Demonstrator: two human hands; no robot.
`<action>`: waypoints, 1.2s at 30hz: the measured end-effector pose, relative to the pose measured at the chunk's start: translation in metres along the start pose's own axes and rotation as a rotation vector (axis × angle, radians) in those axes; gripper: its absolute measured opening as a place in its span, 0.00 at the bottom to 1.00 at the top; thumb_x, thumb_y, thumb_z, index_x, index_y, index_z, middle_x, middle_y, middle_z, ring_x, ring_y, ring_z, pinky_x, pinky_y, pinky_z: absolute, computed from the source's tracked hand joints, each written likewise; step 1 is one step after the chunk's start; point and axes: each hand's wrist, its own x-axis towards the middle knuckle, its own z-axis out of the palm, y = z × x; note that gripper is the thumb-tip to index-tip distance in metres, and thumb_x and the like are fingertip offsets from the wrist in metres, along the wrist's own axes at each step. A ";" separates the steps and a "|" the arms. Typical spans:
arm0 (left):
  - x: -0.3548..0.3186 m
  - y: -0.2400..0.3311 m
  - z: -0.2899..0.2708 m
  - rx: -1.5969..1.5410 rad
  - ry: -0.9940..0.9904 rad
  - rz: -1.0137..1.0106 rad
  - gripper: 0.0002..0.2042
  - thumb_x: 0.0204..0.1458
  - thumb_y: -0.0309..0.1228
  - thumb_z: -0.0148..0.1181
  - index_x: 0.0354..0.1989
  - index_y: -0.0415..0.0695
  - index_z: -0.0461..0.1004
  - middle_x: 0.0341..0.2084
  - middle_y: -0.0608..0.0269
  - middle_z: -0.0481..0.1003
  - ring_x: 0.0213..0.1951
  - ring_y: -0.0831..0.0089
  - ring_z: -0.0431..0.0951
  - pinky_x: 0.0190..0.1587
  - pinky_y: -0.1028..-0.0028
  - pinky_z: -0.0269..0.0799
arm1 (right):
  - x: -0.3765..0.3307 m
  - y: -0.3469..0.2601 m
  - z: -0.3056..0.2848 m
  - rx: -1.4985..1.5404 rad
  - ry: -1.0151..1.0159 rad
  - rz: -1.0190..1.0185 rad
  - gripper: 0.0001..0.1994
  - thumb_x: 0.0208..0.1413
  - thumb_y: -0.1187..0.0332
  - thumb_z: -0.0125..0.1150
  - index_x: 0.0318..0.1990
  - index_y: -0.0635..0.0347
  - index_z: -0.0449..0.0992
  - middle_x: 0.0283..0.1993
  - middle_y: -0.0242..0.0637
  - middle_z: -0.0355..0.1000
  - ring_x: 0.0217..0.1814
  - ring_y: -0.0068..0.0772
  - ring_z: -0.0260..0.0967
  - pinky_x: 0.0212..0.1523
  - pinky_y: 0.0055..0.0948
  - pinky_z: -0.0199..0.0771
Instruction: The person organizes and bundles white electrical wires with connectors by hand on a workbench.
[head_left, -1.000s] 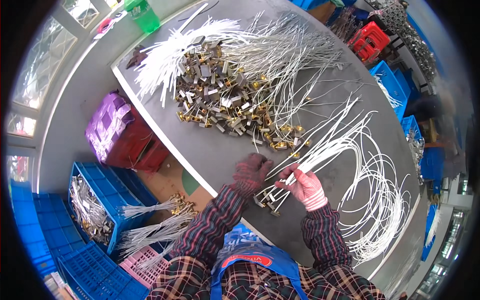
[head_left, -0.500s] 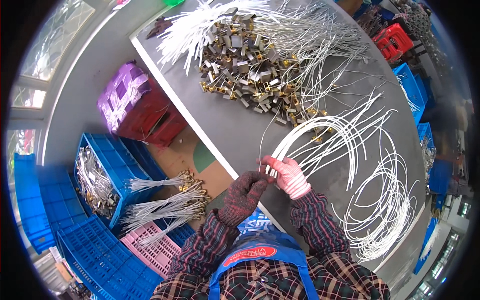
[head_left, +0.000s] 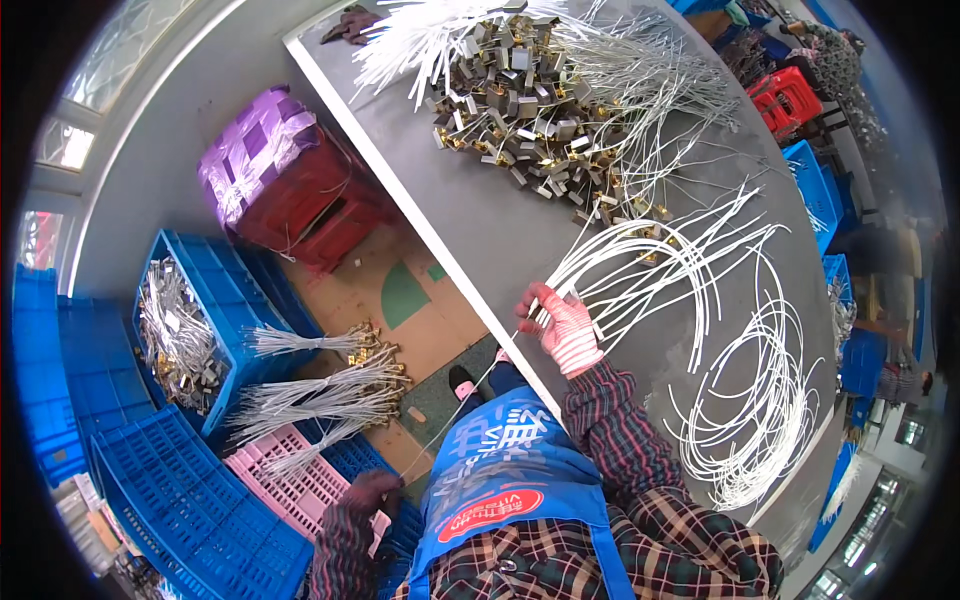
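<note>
My right hand [head_left: 562, 328], in a pink-and-white striped glove, is closed on the ends of several white tubes [head_left: 612, 238] that curve over the table's near part. My left hand [head_left: 372, 492], in a dark red and black glove, is low at the left by the pink crate, slightly blurred. Its fingers are closed on a thin pale wire [head_left: 448, 425], stretched from there up to the right hand. Ahead lies a heap of small grey metal blocks with brass-coloured pieces [head_left: 530, 110], their thin wires [head_left: 660, 85] trailing right.
Loose coils of white tube [head_left: 740, 440] lie right on the grey table [head_left: 440, 200]. Left of its white edge stand a red stool with purple wrapping [head_left: 310, 205], a blue crate of wired parts [head_left: 225, 330] and a pink crate [head_left: 285, 455] with wire bundles [head_left: 320, 400] on top.
My left hand has moved from beside the right hand down and left, past the table edge, drawing out the thin wire. My right hand stays on the tubes.
</note>
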 end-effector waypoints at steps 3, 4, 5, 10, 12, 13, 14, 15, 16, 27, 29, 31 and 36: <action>-0.048 0.014 0.004 -0.452 -0.012 -0.575 0.10 0.45 0.36 0.58 0.25 0.41 0.74 0.16 0.63 0.71 0.18 0.69 0.71 0.22 0.72 0.67 | -0.010 -0.031 0.010 -0.107 -0.019 -0.128 0.14 0.55 0.63 0.59 0.43 0.62 0.71 0.35 0.38 0.71 0.35 0.38 0.72 0.25 0.30 0.74; -0.054 0.009 0.005 -0.517 0.053 -0.643 0.09 0.44 0.35 0.59 0.25 0.41 0.73 0.16 0.62 0.71 0.19 0.68 0.72 0.22 0.71 0.68 | -0.008 -0.043 0.012 -0.134 0.008 -0.234 0.14 0.55 0.62 0.58 0.44 0.62 0.71 0.35 0.38 0.71 0.35 0.38 0.72 0.25 0.30 0.74; -0.059 -0.002 0.005 -0.522 0.047 -0.638 0.09 0.44 0.35 0.59 0.25 0.41 0.73 0.16 0.62 0.71 0.19 0.68 0.72 0.22 0.71 0.68 | -0.003 -0.053 0.012 -0.163 0.055 -0.259 0.15 0.55 0.61 0.58 0.45 0.61 0.70 0.35 0.37 0.71 0.35 0.37 0.72 0.24 0.30 0.73; -0.052 -0.001 0.004 -0.557 0.138 -0.733 0.09 0.44 0.35 0.61 0.24 0.41 0.73 0.16 0.62 0.70 0.19 0.67 0.71 0.24 0.68 0.71 | 0.005 -0.086 0.006 -0.136 0.030 -0.374 0.17 0.54 0.61 0.59 0.46 0.61 0.70 0.37 0.40 0.72 0.34 0.38 0.73 0.24 0.30 0.74; -0.051 -0.018 0.000 -0.617 0.084 -0.743 0.09 0.43 0.35 0.62 0.24 0.42 0.74 0.17 0.62 0.70 0.19 0.68 0.71 0.25 0.68 0.72 | 0.005 -0.094 0.006 -0.133 0.111 -0.381 0.18 0.54 0.61 0.60 0.47 0.62 0.70 0.38 0.41 0.72 0.33 0.38 0.73 0.22 0.29 0.74; -0.051 -0.008 -0.003 -0.589 0.106 -0.734 0.09 0.43 0.35 0.62 0.24 0.42 0.74 0.17 0.62 0.70 0.19 0.68 0.71 0.25 0.68 0.73 | 0.006 -0.096 0.006 -0.117 0.118 -0.381 0.18 0.53 0.61 0.61 0.47 0.62 0.70 0.37 0.42 0.73 0.32 0.38 0.73 0.20 0.29 0.73; -0.050 -0.003 -0.004 -0.561 0.130 -0.725 0.09 0.43 0.35 0.62 0.24 0.42 0.74 0.17 0.62 0.70 0.19 0.69 0.71 0.26 0.68 0.73 | 0.006 -0.098 0.005 -0.118 0.122 -0.384 0.18 0.53 0.61 0.61 0.47 0.62 0.70 0.37 0.42 0.73 0.32 0.38 0.73 0.20 0.29 0.73; -0.050 -0.015 -0.005 -0.632 0.116 -0.737 0.09 0.43 0.34 0.62 0.25 0.40 0.74 0.18 0.61 0.71 0.19 0.69 0.71 0.25 0.68 0.73 | 0.006 -0.099 0.003 -0.114 0.127 -0.377 0.18 0.53 0.61 0.61 0.47 0.62 0.70 0.37 0.42 0.73 0.32 0.38 0.73 0.20 0.29 0.72; -0.050 -0.018 -0.006 -0.629 0.112 -0.737 0.09 0.43 0.34 0.62 0.25 0.40 0.74 0.18 0.61 0.71 0.19 0.69 0.71 0.25 0.68 0.73 | 0.006 -0.100 0.002 -0.108 0.133 -0.370 0.18 0.53 0.62 0.61 0.47 0.62 0.70 0.37 0.42 0.73 0.32 0.38 0.73 0.20 0.28 0.72; -0.056 -0.014 -0.011 -0.581 0.186 -0.719 0.09 0.43 0.32 0.62 0.23 0.38 0.73 0.16 0.60 0.71 0.18 0.68 0.72 0.22 0.68 0.72 | 0.003 -0.109 -0.015 -0.156 0.156 -0.301 0.16 0.53 0.62 0.61 0.46 0.62 0.70 0.34 0.40 0.72 0.30 0.38 0.74 0.21 0.27 0.72; -0.057 -0.014 -0.010 -0.547 0.179 -0.715 0.09 0.43 0.32 0.62 0.22 0.39 0.73 0.16 0.60 0.72 0.18 0.68 0.72 0.23 0.69 0.71 | 0.001 -0.110 -0.020 -0.195 0.167 -0.272 0.17 0.53 0.63 0.60 0.46 0.62 0.70 0.33 0.40 0.72 0.30 0.38 0.74 0.21 0.28 0.73; -0.060 -0.018 -0.009 -0.513 0.172 -0.710 0.09 0.43 0.33 0.62 0.22 0.39 0.73 0.15 0.59 0.72 0.18 0.68 0.72 0.23 0.69 0.71 | -0.004 -0.110 -0.023 -0.213 0.175 -0.257 0.17 0.53 0.63 0.61 0.47 0.62 0.70 0.33 0.40 0.72 0.30 0.38 0.74 0.21 0.28 0.73; -0.063 -0.016 0.000 -0.496 0.123 -0.791 0.09 0.41 0.33 0.63 0.22 0.39 0.74 0.15 0.58 0.72 0.18 0.67 0.72 0.24 0.69 0.69 | -0.008 -0.104 -0.047 -0.223 0.161 -0.179 0.17 0.52 0.64 0.62 0.47 0.63 0.70 0.35 0.41 0.73 0.30 0.38 0.74 0.22 0.28 0.74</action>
